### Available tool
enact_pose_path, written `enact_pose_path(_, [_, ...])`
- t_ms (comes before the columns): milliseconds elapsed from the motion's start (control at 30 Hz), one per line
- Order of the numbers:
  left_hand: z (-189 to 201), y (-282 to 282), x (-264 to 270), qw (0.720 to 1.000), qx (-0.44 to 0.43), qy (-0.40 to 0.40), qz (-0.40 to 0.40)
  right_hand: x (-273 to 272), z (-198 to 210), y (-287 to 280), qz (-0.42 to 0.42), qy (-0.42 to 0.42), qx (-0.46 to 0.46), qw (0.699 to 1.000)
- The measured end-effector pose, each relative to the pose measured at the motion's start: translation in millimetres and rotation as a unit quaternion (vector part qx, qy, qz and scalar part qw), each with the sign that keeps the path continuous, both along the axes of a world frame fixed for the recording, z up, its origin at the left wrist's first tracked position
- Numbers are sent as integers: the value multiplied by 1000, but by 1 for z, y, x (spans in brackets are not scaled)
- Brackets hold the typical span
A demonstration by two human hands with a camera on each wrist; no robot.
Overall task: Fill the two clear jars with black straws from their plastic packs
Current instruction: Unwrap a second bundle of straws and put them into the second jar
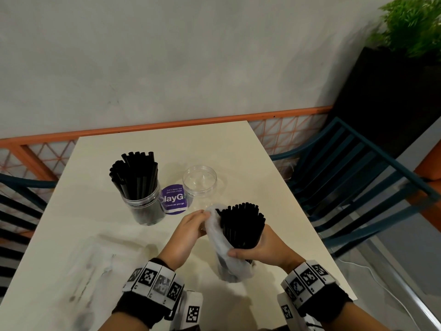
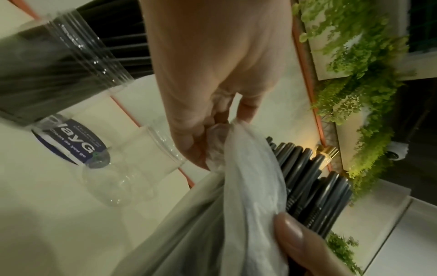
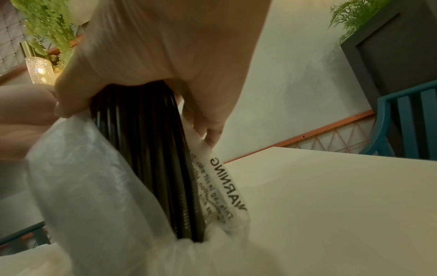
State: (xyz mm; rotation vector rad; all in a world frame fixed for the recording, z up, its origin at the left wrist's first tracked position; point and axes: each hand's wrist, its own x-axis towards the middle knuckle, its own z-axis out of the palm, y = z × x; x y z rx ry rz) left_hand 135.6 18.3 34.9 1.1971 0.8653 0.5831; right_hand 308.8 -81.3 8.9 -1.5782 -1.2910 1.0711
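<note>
My right hand (image 1: pixel 256 250) grips a bundle of black straws (image 1: pixel 241 225) around its middle, thumb across the front; the straws (image 3: pixel 141 145) stand upright above the table. A cloudy plastic pack (image 1: pixel 222 244) is peeled down around the bundle's lower half. My left hand (image 1: pixel 191 225) pinches the pack's loose top edge (image 2: pixel 220 142) at the bundle's left. One clear jar (image 1: pixel 145 204) at the left holds several black straws. The second clear jar (image 1: pixel 200 181) stands empty just beyond my hands.
A purple round sticker (image 1: pixel 173 199) lies between the jars. An empty clear pack (image 1: pixel 90 266) lies flat on the cream table (image 1: pixel 262 168) at the near left. Teal slatted chairs (image 1: pixel 353 177) flank the table; an orange rail (image 1: pixel 167 126) and grey wall lie behind.
</note>
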Motion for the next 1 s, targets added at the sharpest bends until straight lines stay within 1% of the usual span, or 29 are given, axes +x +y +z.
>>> enact_pose_path(67, [2,0,0,1000,7,12,4,0,1,0,1,1,-3,1000])
enact_pose_path(233, [4,3,0,992,97,79,3,-1,2,-2,-3,-3,0,1000])
enact_pose_path(367, [9,0,6,992,95,83,14,-2,1,-2,-2,-1,9,1000])
enact_pose_path(433, [7,-1,5,988,121,96,14,-2,1,-1,-5,0,8,1000])
enact_pose_path(567, [5,-1,-5,976,190,90,-58,2,1,3,-16,3,3,1000])
enact_pose_path(667, [-1,-3,-13,976,163,81,-123,4,2,7,-18,20,7,1000])
enact_pose_path(733, [-6,-6,-13,968,174,105,-150,2,2,8,-12,31,18,999])
enact_pose_path(767, [-7,-8,-11,966,185,111,-139,1,2,8,-8,39,20,999])
enact_pose_path(833, [-11,-10,-8,972,189,116,-82,0,2,8,10,53,6,999])
enact_pose_path(933, [-18,-7,-7,986,135,94,-4,1,5,5,77,50,-36,995])
enact_pose_path(1000, [-24,-6,-9,990,113,82,19,3,-2,4,139,13,-90,986])
